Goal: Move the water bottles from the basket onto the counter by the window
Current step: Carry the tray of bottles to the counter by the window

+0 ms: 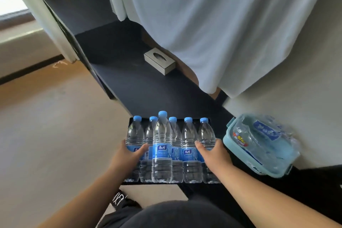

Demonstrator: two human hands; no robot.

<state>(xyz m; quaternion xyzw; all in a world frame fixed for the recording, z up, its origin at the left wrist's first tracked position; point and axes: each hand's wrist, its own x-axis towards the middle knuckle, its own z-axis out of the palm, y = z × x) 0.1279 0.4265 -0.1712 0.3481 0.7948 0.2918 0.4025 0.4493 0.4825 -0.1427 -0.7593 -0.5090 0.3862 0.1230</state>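
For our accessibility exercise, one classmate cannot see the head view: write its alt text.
The left hand and right hand grip the ends of a cluster of six blue-capped bottles standing on a dark counter. A blue basket of crumpled plastic wrap sits to the right; a tissue box lies farther along.

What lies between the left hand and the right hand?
In the head view, four water bottles stand side by side between the left hand and the right hand. The hands grip the two outer ones of the row.
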